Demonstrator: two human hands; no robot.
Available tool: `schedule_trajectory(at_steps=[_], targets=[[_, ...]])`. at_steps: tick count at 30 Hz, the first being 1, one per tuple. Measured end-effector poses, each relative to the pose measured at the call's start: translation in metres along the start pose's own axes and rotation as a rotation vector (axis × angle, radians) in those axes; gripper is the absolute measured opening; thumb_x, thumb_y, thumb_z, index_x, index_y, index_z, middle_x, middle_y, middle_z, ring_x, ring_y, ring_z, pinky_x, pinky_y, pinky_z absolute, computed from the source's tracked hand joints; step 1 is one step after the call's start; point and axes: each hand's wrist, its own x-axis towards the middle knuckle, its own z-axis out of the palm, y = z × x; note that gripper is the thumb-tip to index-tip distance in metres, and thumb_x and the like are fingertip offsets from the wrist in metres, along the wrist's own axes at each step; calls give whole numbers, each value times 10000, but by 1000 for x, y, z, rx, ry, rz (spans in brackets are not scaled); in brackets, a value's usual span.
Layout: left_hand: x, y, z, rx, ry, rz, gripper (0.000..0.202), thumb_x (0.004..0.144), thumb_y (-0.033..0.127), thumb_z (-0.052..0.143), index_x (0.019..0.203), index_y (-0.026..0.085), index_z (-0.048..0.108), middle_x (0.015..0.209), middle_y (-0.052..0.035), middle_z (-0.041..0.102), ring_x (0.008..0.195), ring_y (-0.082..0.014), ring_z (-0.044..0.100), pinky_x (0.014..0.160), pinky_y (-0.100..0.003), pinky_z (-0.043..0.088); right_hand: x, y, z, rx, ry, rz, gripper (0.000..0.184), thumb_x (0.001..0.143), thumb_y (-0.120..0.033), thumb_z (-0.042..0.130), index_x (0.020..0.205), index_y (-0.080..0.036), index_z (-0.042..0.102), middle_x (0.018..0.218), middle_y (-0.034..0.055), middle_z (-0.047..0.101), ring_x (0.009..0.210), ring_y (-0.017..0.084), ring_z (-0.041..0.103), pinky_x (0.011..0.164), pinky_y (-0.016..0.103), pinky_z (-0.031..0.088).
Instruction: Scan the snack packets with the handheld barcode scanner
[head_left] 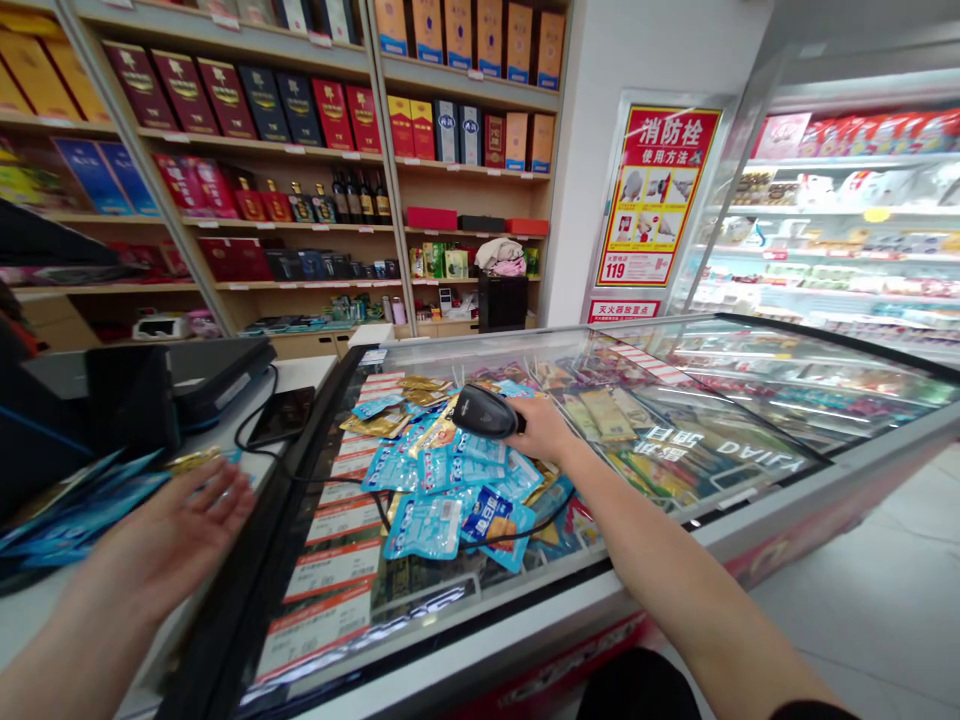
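nearest to the camera, the right hand (544, 430) was closed around a black handheld barcode scanner (484, 412), and it held this scanner just above a heap of blue snack packets (424, 525). the scanner head pointed down and away toward the heap. the packets lay on the glass lid of a chest freezer (720, 440), mixed with some gold packets, and a black scanner cable (517, 535) crossed over them. the left hand (169, 540) was open with the fingers spread, palm down, over the white counter (292, 385), near more blue packets (67, 510) at the counter edge; i could not tell if it touched them. a black phone (281, 415) lay on the counter beyond this hand. the step in hand, as it seemed, was the holding of the scanner over the heap. farther away stood wooden shelves (225, 110) with red and dark gift boxes and bottles, a red and yellow fire hydrant poster (660, 195) on a white pillar, and a lit refrigerated display case (847, 210).
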Motion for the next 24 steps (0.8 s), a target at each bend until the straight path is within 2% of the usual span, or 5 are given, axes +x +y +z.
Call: schedule_trajectory(at_steps=[2,7,14,19,24], targets=[[-16,-9,29,82,-147,24,103,668,187,706,740,203,634,710,3,673,640,-115,618,577,-194,536,0,1,-2,-3,11,4,237,730,-306,659,935,-189,659,881,74,716,836,229,666,712,286,468],[-22,-41,86,587,-488,335,530,502,526,781,887,172,701,808,-59,712,735,-204,635,645,-291,511,1,7,-5,-29,48,38,199,722,-274,649,908,-203,655,873,52,719,824,211,661,722,275,468],[-25,-75,151,1052,-540,626,571,645,597,613,1014,165,665,920,-100,703,832,-261,646,715,-348,484,-1,20,-5,-66,57,107,218,734,-273,628,939,-200,650,894,51,718,827,206,661,715,263,451],[-29,-84,168,1204,-491,740,389,613,543,661,776,192,628,827,-99,678,853,-284,631,761,-366,456,-1,23,-5,-91,51,130,175,739,-279,618,891,-197,648,856,46,714,787,200,653,693,258,437],[-25,-90,163,903,-514,626,370,583,528,669,720,219,519,665,-13,614,650,-208,585,610,-315,430,0,23,-6,-82,56,138,232,723,-275,631,940,-199,655,908,48,720,825,201,651,709,256,440]])
